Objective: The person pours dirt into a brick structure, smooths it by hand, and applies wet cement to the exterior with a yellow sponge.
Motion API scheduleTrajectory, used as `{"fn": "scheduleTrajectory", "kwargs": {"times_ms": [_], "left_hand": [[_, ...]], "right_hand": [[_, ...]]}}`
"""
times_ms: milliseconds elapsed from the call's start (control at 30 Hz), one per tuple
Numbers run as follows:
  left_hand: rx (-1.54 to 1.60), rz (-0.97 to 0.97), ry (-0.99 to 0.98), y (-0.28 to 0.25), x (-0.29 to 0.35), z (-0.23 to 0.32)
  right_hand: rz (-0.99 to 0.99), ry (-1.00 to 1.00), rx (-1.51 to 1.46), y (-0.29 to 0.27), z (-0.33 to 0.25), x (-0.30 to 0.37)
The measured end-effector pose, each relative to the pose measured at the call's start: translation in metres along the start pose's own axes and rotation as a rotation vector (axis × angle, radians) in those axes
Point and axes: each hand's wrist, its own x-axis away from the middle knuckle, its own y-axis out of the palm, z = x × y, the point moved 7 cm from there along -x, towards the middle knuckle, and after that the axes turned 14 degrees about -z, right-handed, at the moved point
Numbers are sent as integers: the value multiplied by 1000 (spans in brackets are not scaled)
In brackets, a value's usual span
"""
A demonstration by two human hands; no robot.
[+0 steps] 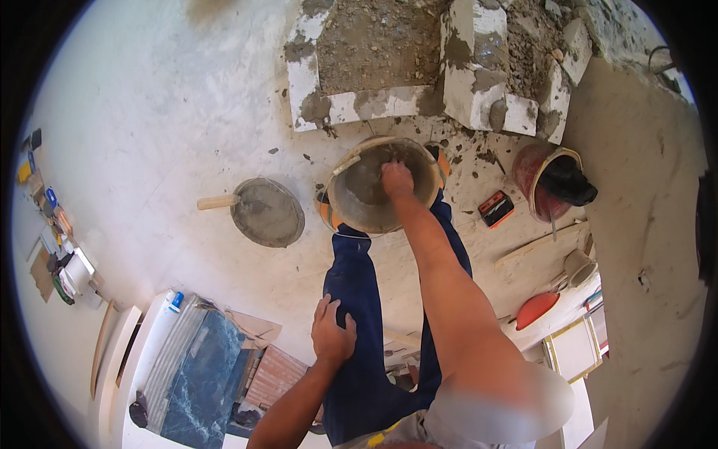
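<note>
A round bucket with a wire handle stands between my feet, with wet grey matter inside. My right hand reaches down into it, fingers curled and closed. What they hold, if anything, is hidden. My left hand rests on my left thigh, on the dark blue trousers, with its fingers apart and nothing in it. Left of the bucket sits a shallow round pan of grey mortar. A tool with a wooden handle lies across the pan's left rim.
Ahead, mortar-smeared white blocks frame beds of gravelly rubble. To the right are an orange-and-black case and a tilted red bucket with a black item at its mouth. Tools and boards line the left wall.
</note>
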Motion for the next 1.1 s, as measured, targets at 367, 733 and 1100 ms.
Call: {"fn": "scheduleTrajectory", "kwargs": {"times_ms": [367, 733, 1100], "left_hand": [[-50, 9, -34, -1, -2, 9], [-91, -14, -54, -7, -8, 38], [-127, -6, -37, -12, -13, 52]], "right_hand": [[409, -468, -509, -40, 9, 125], [1113, -499, -540, -268, 66, 279], [1085, -58, -324, -491, 235, 167]]}}
